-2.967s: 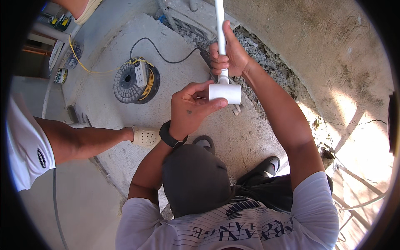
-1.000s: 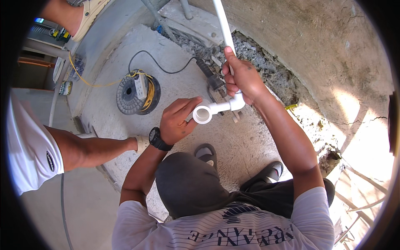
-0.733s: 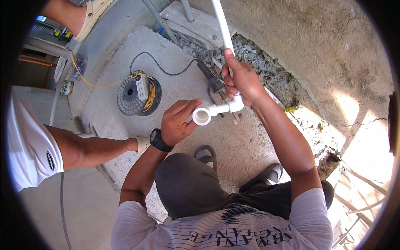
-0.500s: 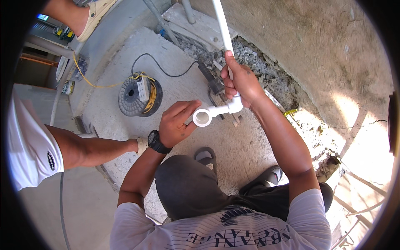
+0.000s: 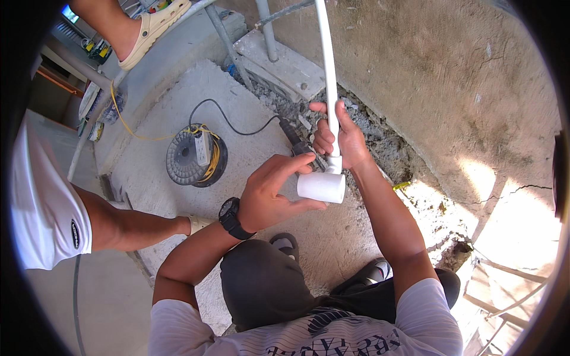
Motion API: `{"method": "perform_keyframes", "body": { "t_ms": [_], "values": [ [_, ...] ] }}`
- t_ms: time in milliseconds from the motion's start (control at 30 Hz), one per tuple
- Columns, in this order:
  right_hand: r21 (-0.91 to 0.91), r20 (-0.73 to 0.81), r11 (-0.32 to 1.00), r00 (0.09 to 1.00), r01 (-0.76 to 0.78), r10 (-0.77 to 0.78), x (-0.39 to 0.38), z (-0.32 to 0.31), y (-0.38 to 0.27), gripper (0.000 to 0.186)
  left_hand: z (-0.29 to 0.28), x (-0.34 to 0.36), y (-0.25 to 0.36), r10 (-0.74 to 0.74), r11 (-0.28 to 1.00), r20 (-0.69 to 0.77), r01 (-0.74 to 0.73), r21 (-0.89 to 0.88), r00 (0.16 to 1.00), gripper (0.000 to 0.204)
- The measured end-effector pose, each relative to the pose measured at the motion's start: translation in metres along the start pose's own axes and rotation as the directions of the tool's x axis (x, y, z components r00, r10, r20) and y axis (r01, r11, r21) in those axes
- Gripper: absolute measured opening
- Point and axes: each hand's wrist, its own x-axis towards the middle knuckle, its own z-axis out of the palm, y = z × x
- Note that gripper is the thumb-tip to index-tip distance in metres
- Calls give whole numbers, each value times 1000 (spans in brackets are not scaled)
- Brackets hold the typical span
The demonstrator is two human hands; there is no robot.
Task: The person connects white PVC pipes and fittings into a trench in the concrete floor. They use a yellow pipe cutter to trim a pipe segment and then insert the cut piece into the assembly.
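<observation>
A long white plastic pipe [image 5: 326,53] runs up from my right hand [image 5: 347,139], whose fingers close around its lower part. At the pipe's lower end, just below that hand, is a white plastic pipe fitting [image 5: 321,187] with its wide barrel lying crosswise. My left hand [image 5: 274,193], a black watch on its wrist, is held beside the barrel. Its thumb and fingers are spread apart around the barrel's left end, the thumb close along the lower edge. Behind my hands on the concrete lies a dark corded power tool [image 5: 291,132], partly hidden.
A cable reel [image 5: 185,155] with a white socket strip stands on the concrete to the left. Another person's leg [image 5: 139,218] and sandalled foot [image 5: 157,29] are close on that side. Rubble [image 5: 380,127] lines the foot of the wall [image 5: 445,77]. Metal posts [image 5: 228,47] rise at the back.
The pipe and fitting have turned, so the fitting's round opening no longer faces me and its barrel shows side-on. My right hand has shifted down, and my left fingers have spread wider.
</observation>
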Motion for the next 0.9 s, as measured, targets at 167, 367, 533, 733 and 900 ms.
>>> {"method": "perform_keyframes", "body": {
  "t_ms": [167, 367, 533, 733, 900],
  "values": [
    [109, 105, 994, 994, 12, -23, -5, -9, 8, 68, 14, -1, 5, 21, 995, -27, -24, -98, 999, 83],
    [160, 162, 986, 986, -51, 25, -2, -12, 22, 71, 18, 2, 7, 37, 991, -12, -38, -125, 999, 76],
    [148, 162, 986, 985, -75, 51, 1, -13, 27, 72, 20, 0, 2, 76, 990, 25, -72, -120, 997, 55],
    [154, 170, 984, 983, -92, 65, 1, -10, 24, 69, 17, 5, 0, 158, 986, 92, -162, 33, 983, 54],
    [161, 163, 981, 983, -105, 78, 1, -10, 24, 67, 21, 8, 4, 157, 987, 83, -160, 24, 984, 52]
  ]
}}
